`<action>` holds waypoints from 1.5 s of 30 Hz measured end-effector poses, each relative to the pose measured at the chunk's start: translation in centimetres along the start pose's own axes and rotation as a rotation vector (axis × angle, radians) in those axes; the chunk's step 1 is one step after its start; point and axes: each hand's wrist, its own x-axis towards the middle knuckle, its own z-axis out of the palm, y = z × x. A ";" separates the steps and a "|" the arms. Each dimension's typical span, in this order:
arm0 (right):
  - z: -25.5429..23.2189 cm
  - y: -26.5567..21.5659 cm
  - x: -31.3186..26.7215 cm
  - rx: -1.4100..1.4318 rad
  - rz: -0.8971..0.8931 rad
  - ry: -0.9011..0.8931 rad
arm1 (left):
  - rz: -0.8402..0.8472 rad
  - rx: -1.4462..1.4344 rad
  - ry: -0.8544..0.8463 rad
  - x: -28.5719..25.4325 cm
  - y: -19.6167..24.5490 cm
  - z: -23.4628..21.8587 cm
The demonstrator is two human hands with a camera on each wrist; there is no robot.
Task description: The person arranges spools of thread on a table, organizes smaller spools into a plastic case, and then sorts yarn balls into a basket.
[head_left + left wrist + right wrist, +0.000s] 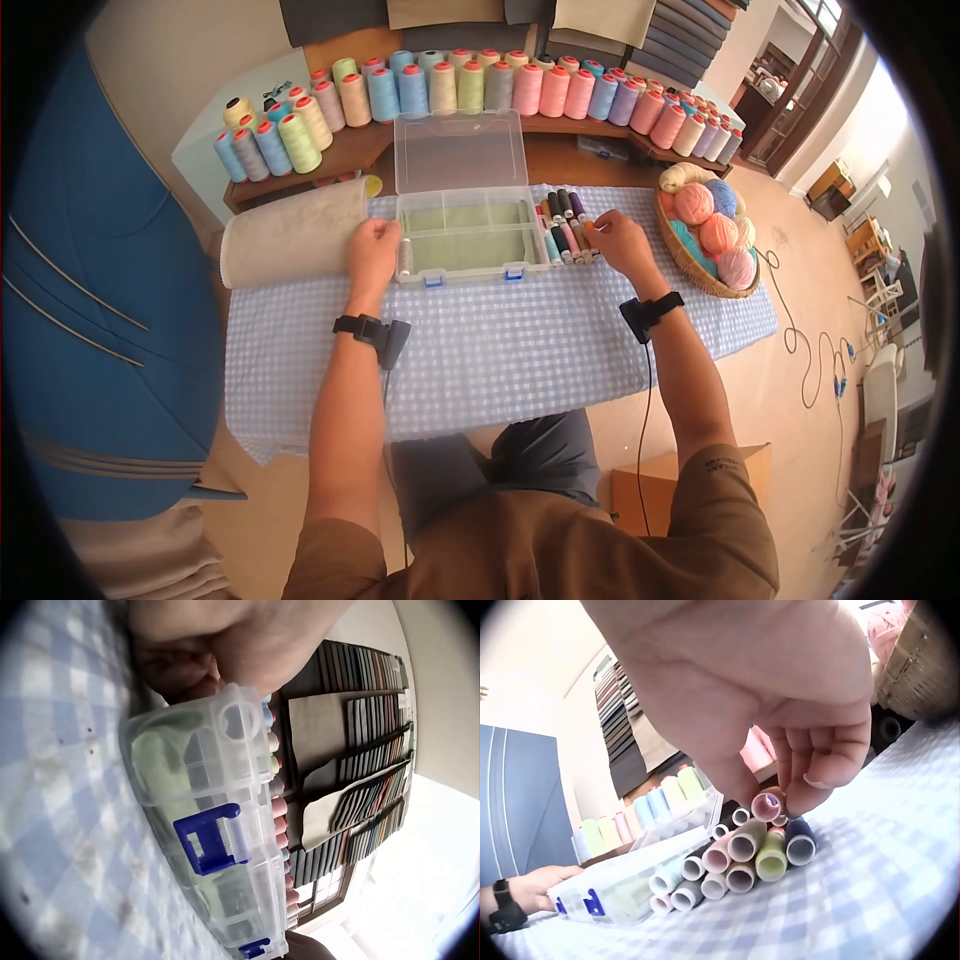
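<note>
A clear compartment box with blue latches lies on the checked cloth, its lid raised. At the box's left end is my left hand, fingers curled against its side; a pale spool stands inside beside them. My right hand pinches a brownish-orange spool between thumb and fingers, at the top of the stacked small thread spools right of the box. Green material shows through the box.
A basket of yarn balls stands to the right of my right hand. Rolled beige fabric lies left of the box. Large thread cones line the curved shelf behind. Cables run from both wrist straps.
</note>
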 end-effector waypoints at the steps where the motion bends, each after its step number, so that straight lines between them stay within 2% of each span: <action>1: 0.0 -0.2 -0.2 -0.030 0.005 0.008 | 0.000 -0.014 -0.001 0.1 -0.2 0.0; 7: 0.5 0.4 -0.3 -0.030 -0.010 0.009 | 0.014 0.052 0.008 0.0 -0.1 -0.1; 13: 0.4 0.2 -0.4 -0.030 -0.020 0.017 | -0.081 -0.016 -0.025 -0.4 0.9 -0.2; 21: 0.2 0.9 -0.6 -0.023 -0.044 0.017 | 0.003 0.031 0.013 -0.3 0.5 0.0; 24: 0.5 -1.1 -1.1 -0.008 -0.116 0.081 | 0.023 0.053 0.024 -0.2 0.5 0.0; 26: 0.2 -4.7 -2.7 0.097 -0.227 0.134 | 0.001 0.054 0.020 -0.6 0.9 0.0; 29: 2.4 -9.9 -4.0 0.296 -0.449 0.062 | -0.031 0.041 0.002 -1.1 2.1 -0.2; 33: 6.7 -16.8 -5.8 0.315 -0.604 -0.209 | 0.005 0.063 0.013 -0.5 1.2 -0.1; 35: 9.4 -18.7 -5.7 0.239 -0.614 -0.277 | 0.017 0.069 0.019 -0.3 0.8 0.0; 39: 12.8 -20.6 -5.6 0.158 -0.598 -0.275 | 0.010 0.076 0.004 -0.3 0.9 -0.2; 41: 13.1 -21.0 -6.0 0.169 -0.585 -0.217 | 0.008 0.063 -0.003 -0.2 0.7 -0.1; 45: 12.3 -21.6 -6.3 0.141 -0.447 -0.301 | 0.028 0.017 -0.002 0.0 0.0 0.2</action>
